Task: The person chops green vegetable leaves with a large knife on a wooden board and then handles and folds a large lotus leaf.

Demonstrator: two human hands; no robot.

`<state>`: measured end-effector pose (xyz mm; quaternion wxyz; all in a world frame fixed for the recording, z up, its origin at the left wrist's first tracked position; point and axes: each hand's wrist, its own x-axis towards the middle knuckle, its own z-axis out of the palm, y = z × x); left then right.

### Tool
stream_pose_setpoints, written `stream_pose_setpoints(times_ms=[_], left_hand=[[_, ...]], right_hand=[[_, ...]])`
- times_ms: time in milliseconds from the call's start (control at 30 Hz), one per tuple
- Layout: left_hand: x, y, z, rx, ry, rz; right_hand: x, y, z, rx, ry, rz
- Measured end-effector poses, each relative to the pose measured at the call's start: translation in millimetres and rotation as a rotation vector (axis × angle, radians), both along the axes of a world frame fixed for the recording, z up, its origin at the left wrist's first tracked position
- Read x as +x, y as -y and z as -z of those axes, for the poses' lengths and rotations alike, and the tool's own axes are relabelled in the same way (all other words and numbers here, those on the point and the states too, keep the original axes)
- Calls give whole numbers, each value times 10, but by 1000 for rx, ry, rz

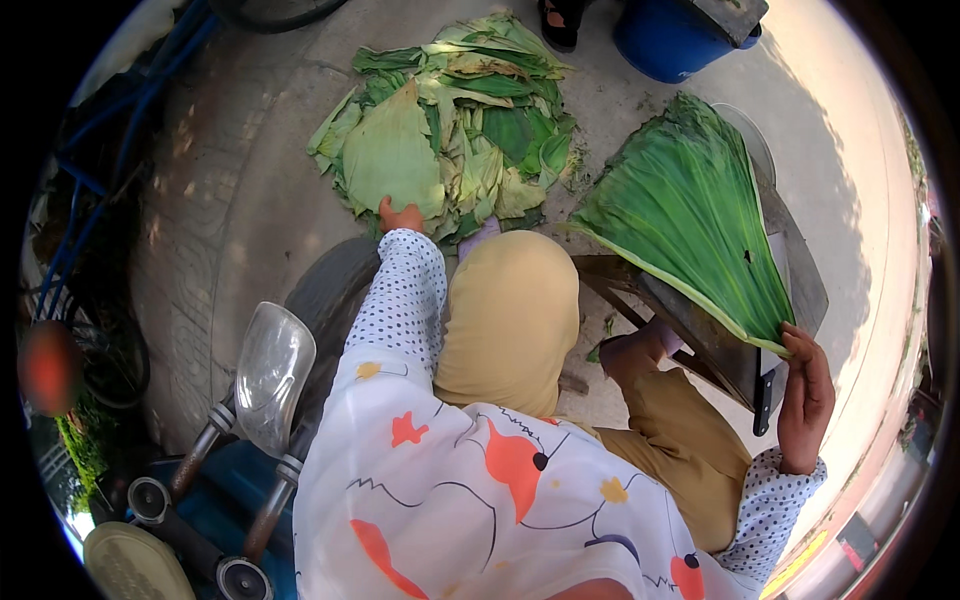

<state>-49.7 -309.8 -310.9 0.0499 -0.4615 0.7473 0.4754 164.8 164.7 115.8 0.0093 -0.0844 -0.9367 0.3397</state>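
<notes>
A loose pile of large cut leaves, green and yellowing, lies on the ground ahead of me. My left hand [401, 216] is at the pile's near edge, its fingers closed on the lower edge of a broad pale green leaf [395, 155]. To the right, a big dark green leaf [690, 210], folded with ribs fanning out, covers much of a low wooden table. My right hand [808, 400] grips its near corner; the thumb is mostly hidden. Just left of that hand, a knife [763, 400] pokes out from beneath the leaf, its black handle over the table's edge.
The low table [805, 260] stands at my right knee, with a pale round rim [752, 135] behind it. A blue tub [665, 45] and another person's shoe [560, 25] are at the far side. Handlebar parts [225, 500] and a clear plastic shield [272, 375] crowd my left.
</notes>
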Motion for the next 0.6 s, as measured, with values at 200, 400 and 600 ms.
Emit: stream_pose_setpoints(times_ms=[200, 400, 600], left_hand=[[-331, 607, 242, -107, 25, 315], [-869, 360, -455, 9, -598, -334], [-1168, 50, -2041, 166, -1069, -236]], right_hand=[[-97, 124, -89, 15, 20, -69], [-101, 179, -69, -21, -59, -25], [-187, 257, -153, -6, -148, -83]])
